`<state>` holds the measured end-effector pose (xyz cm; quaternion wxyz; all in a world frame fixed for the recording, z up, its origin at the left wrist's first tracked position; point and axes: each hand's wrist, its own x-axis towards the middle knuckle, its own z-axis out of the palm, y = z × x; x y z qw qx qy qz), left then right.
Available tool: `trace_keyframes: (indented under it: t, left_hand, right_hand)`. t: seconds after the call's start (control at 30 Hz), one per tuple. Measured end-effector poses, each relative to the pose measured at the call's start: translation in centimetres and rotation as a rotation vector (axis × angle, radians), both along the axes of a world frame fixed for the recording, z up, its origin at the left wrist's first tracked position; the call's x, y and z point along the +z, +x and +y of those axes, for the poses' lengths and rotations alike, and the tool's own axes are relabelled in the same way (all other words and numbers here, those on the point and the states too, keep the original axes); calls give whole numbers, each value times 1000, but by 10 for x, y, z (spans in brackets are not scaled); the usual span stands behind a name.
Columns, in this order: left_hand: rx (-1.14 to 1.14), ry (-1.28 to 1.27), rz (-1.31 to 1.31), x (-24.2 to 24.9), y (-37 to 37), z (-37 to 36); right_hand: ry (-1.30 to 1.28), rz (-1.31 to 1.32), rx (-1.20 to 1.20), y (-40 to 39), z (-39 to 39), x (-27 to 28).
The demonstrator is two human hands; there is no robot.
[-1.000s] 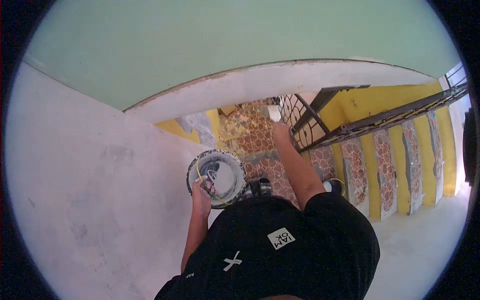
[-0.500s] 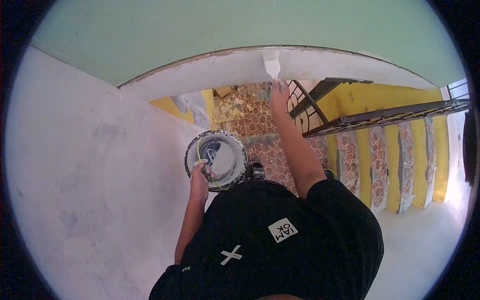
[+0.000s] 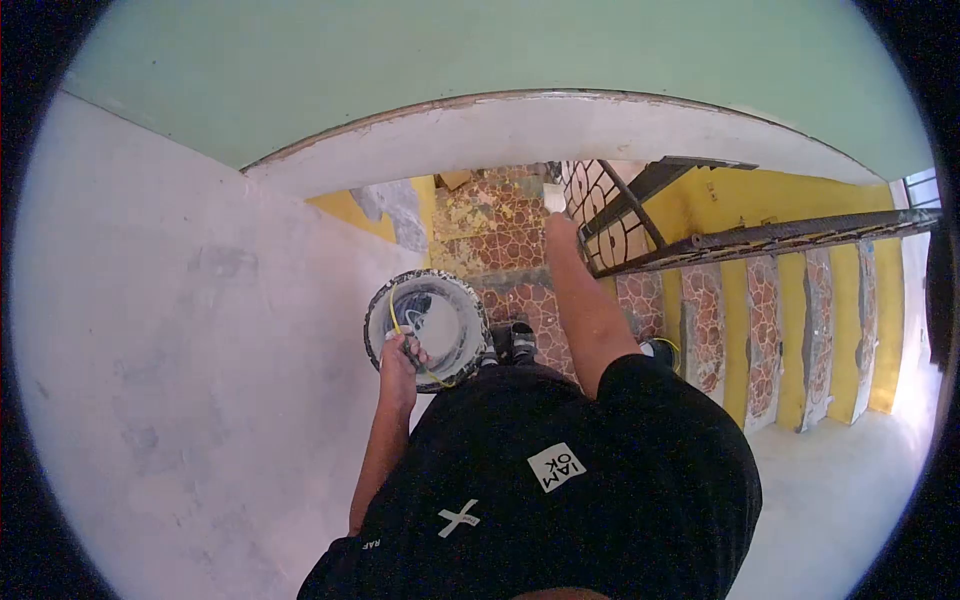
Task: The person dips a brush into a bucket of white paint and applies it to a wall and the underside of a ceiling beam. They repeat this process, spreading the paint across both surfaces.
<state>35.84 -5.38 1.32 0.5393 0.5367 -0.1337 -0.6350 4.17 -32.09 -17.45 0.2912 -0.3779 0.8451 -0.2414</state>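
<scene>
A paintbrush (image 3: 554,196) with a pale, paint-covered head is in my right hand (image 3: 560,226), just below the white beam (image 3: 470,133) and apart from it. The fingers are closed, though the forearm and the angle hide most of them. At the lower left, my left hand (image 3: 403,352) grips the thin yellow handle (image 3: 396,305) of a paint-splattered bucket (image 3: 478,300). White paint (image 3: 437,330) and a darker, streaked patch show inside the bucket.
Green surface (image 3: 480,45) lies above the beam's rough edge. A dark metal railing (image 3: 700,243) runs along the right, beside stairs (image 3: 763,330) with yellow risers. A white wall (image 3: 180,350) stands on the left. My feet (image 3: 521,340) are on patterned floor tiles.
My right hand has come down with the paintbrush, away from the white beam that the brush touched before. My left hand still has the bucket, shifted slightly.
</scene>
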Motion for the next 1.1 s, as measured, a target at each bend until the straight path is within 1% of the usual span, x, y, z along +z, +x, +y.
trace_keyframes:
  t: [0.03,0.07,0.13,0.17,0.23,0.27,0.3,0.33,0.37,0.43,0.47,0.5,0.57,0.6,0.67,0.7,0.73,0.77,0.8,0.87,0.9,0.97,1.0,1.07,1.1]
  left_hand:
    - [11,3,14,-1,0,-1]
    - [24,3,30,-1,-1,-3]
    - [26,1,21,5,-4,-4]
    - [32,9,10,7,-6,-4]
    - [20,8,19,6,-4,-2]
    - [7,8,25,5,-3,-1]
    - [11,6,26,6,-3,-1]
    - [5,-4,35,7,-3,-1]
    - [-1,-12,44,8,-3,0]
    - [5,-17,38,7,-2,2]
    - [6,-25,34,7,-1,3]
    - [7,-24,34,3,1,5]
    - [-21,-57,14,-9,6,6]
    - [-23,-60,19,-3,4,5]
    - [-16,-33,18,9,2,8]
    - [-19,-30,16,9,3,8]
    - [-36,-43,18,10,4,8]
    - [-51,-55,21,10,5,8]
    - [-51,-50,16,9,6,6]
    - [-49,7,26,8,6,0]
    - [-51,11,25,8,6,-1]
    - [-54,27,5,7,5,-3]
    - [-59,27,5,8,5,-4]
    - [-57,23,17,9,3,-6]
    - [-62,19,18,8,3,-7]
  right_hand:
    - [-1,441,491,-2,9,6]
    - [-9,445,484,1,15,2]
    - [-760,477,2,13,19,-13]
    - [-766,480,2,19,19,8]
    - [-713,-552,-217,31,26,87]
    - [-716,-552,-213,34,25,115]
    - [-808,-606,-134,36,20,140]
    - [-897,-660,-54,40,14,158]
    - [-895,-664,-50,46,10,170]
    - [-1057,-533,0,57,-3,184]
    - [-1099,-531,14,60,-23,155]
    - [-1098,-531,14,63,-22,140]
    - [-835,-471,61,64,-20,122]
    - [-838,-465,62,67,-17,117]
    - [-899,-128,-5,79,-8,102]
    - [-896,-128,-10,80,-12,77]
    - [-735,-199,-50,80,-18,42]
    - [-573,-268,-87,82,-17,36]
    - [-569,-272,-89,82,-16,30]
    - [-342,-182,-113,81,-8,21]
    - [-339,-183,-116,78,-6,18]
    - [-129,-139,-18,73,0,16]
    - [-130,-139,-23,72,5,17]
    - [-202,-136,126,67,16,23]
    - [-206,-134,122,67,22,30]
